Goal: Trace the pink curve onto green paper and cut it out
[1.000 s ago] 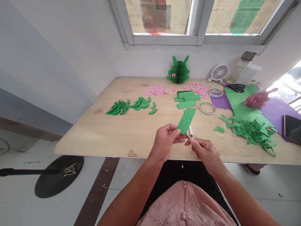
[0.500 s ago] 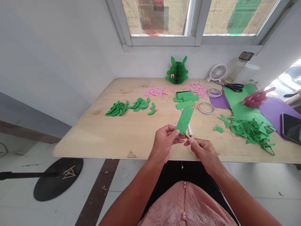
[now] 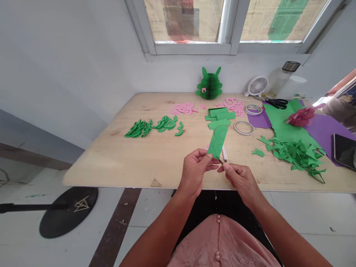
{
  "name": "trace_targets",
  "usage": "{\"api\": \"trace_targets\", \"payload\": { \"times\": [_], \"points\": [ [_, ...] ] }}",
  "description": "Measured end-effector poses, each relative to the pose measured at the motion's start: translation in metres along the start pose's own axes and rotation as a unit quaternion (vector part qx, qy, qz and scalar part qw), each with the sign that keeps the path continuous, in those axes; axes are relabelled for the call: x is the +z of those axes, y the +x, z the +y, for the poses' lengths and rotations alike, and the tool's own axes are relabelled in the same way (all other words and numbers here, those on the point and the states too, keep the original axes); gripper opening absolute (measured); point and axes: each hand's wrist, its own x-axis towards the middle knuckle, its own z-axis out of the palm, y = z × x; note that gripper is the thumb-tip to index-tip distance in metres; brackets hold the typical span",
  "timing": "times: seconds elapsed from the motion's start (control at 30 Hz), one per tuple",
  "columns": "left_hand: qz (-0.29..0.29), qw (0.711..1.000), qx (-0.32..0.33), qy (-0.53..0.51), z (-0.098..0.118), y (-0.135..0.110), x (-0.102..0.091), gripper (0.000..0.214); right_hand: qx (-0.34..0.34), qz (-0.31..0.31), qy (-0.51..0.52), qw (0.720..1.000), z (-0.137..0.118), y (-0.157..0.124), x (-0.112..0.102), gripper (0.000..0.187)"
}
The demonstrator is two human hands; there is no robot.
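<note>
My left hand (image 3: pixel 197 163) pinches the lower end of a green paper strip (image 3: pixel 218 140) with curved outlines drawn on it. My right hand (image 3: pixel 241 181) is closed on a pair of scissors (image 3: pixel 221 161); only their dark narrow blades show, at the strip's lower right corner, and the handles are hidden in my fingers. A white pen (image 3: pixel 224 153) lies on the table just behind the blades. Behind the strip is a stack of green paper pieces (image 3: pixel 221 114). To the left lie piles of cut green curved pieces (image 3: pixel 139 128).
Pink paper cutouts (image 3: pixel 185 108), two tape rolls (image 3: pixel 244 128) and a green paper rabbit (image 3: pixel 210 85) are farther back. Green scraps (image 3: pixel 300 155), black scissors (image 3: pixel 276 103), a phone (image 3: pixel 344 150), a fan (image 3: pixel 257 86) and a bottle (image 3: pixel 283 78) stand or lie right. Someone's arm shows at the right edge.
The green strip has tilted slightly, its upper end shifting a little left. Both hands stay nearly in place. At the right edge, another person's arm has moved.
</note>
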Motion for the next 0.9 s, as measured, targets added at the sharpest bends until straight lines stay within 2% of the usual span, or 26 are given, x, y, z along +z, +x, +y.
{"api": "trace_targets", "payload": {
  "times": [0.63, 0.9],
  "points": [
    [0.002, 1.0, 0.011, -0.01, 0.0014, -0.0053, -0.0006, 0.024, 0.015, -0.012, 0.073, 0.997, -0.0038, -0.0031, 0.0044, 0.051],
    [0.003, 1.0, 0.021, -0.011, 0.0014, -0.0066, 0.0, 0.023, 0.001, -0.007, 0.061, 0.998, -0.0054, -0.0042, 0.0048, 0.052]
  ]
}}
